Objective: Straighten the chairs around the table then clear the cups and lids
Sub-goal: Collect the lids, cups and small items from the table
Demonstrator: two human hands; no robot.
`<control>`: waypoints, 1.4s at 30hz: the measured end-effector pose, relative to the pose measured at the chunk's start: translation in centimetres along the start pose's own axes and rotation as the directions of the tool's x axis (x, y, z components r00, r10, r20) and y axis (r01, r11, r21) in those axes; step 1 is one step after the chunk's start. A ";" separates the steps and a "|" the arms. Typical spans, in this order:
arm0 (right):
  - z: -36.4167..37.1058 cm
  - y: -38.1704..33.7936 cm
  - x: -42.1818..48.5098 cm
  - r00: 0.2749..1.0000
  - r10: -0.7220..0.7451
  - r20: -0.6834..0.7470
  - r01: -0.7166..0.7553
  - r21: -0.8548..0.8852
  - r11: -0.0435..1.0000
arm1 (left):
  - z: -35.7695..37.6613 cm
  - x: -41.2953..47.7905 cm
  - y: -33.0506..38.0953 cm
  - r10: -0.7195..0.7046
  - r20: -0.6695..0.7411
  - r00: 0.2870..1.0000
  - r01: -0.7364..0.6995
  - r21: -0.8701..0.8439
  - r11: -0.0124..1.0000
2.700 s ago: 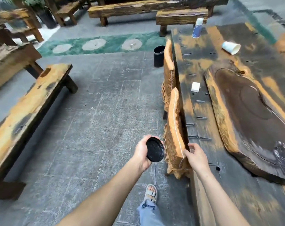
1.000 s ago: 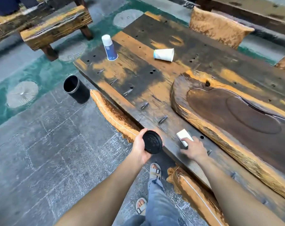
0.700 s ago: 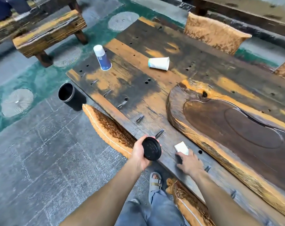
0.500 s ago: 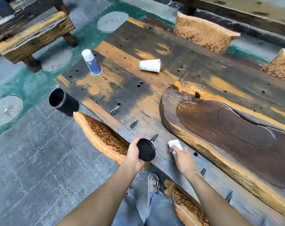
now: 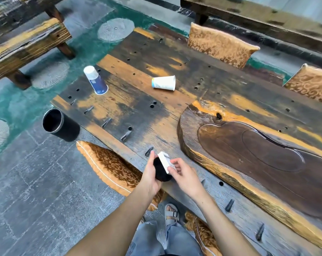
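Observation:
My left hand (image 5: 150,179) grips a black round lid (image 5: 161,171) over the near edge of the long wooden table (image 5: 138,108). My right hand (image 5: 184,175) holds a small white square lid (image 5: 164,160) pressed against the black lid. A white paper cup (image 5: 164,82) lies on its side on the table. A blue and white cup (image 5: 96,80) stands upside down near the far left corner. Chairs with gold patterned cushions (image 5: 110,165) are tucked under the near edge; two more (image 5: 221,45) stand on the far side.
A black cylindrical bin (image 5: 57,124) stands on the grey stone floor by the table's corner. A carved wooden tea tray (image 5: 193,126) fills the table's right part. Wooden benches (image 5: 27,45) stand at the far left and behind the table. My sandalled foot (image 5: 172,213) is below.
My right hand has lifted the white square lid off the table and brought it against the black lid in my left hand. The view has shifted slightly towards the table.

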State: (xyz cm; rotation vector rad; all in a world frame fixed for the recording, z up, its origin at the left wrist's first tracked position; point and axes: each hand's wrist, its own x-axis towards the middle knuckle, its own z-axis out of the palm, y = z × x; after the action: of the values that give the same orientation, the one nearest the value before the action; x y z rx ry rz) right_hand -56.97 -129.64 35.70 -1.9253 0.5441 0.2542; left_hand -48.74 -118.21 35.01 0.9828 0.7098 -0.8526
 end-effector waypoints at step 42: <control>13.7 -15.5 5.6 0.990 -0.128 -0.056 0.134 0.116 0.984 | -13.0 -2.3 16.7 0.274 -0.044 0.961 -0.277 -0.204 0.939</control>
State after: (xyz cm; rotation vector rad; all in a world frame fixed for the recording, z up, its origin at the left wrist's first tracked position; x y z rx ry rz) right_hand -43.64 -113.54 40.37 -1.8454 0.4522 0.0886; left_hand -37.19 -100.75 38.68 0.8744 0.6417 -0.5146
